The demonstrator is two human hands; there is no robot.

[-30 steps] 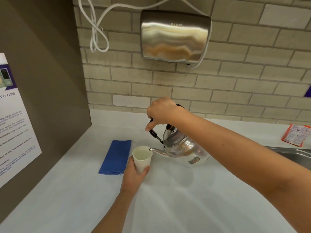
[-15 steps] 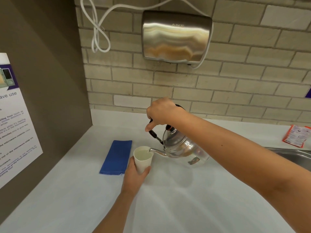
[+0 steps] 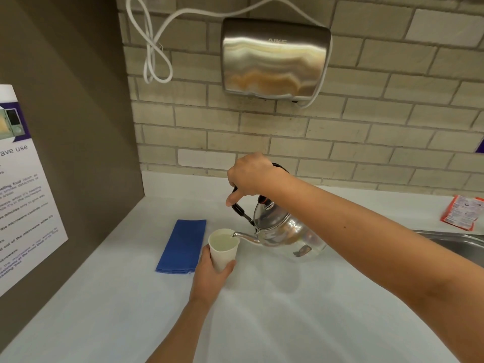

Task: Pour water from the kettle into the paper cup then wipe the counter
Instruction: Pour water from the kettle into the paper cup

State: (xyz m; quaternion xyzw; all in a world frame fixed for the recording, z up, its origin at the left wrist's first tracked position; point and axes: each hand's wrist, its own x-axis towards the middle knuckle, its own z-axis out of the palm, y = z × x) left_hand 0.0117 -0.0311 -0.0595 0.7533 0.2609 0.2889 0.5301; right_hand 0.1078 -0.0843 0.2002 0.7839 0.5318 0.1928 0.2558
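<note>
A shiny steel kettle [image 3: 282, 231] with a black handle is tilted to the left, its spout resting over the rim of a white paper cup [image 3: 222, 248]. My right hand [image 3: 251, 176] grips the kettle's handle from above. My left hand [image 3: 212, 273] wraps around the lower part of the cup, which stands on the white counter [image 3: 288, 323] and holds water near its rim. A folded blue cloth [image 3: 183, 246] lies flat just left of the cup.
A steel sink [image 3: 461, 243] sits at the right edge, with a red and white sachet [image 3: 462, 216] behind it. A metal hand dryer [image 3: 275, 58] with a white cord hangs on the brick wall. A brown side panel with a poster [image 3: 23, 184] closes off the left.
Hardly anything has moved. The kettle stays tilted over the cup, both hands keep their grip, and the view has shifted very slightly.
</note>
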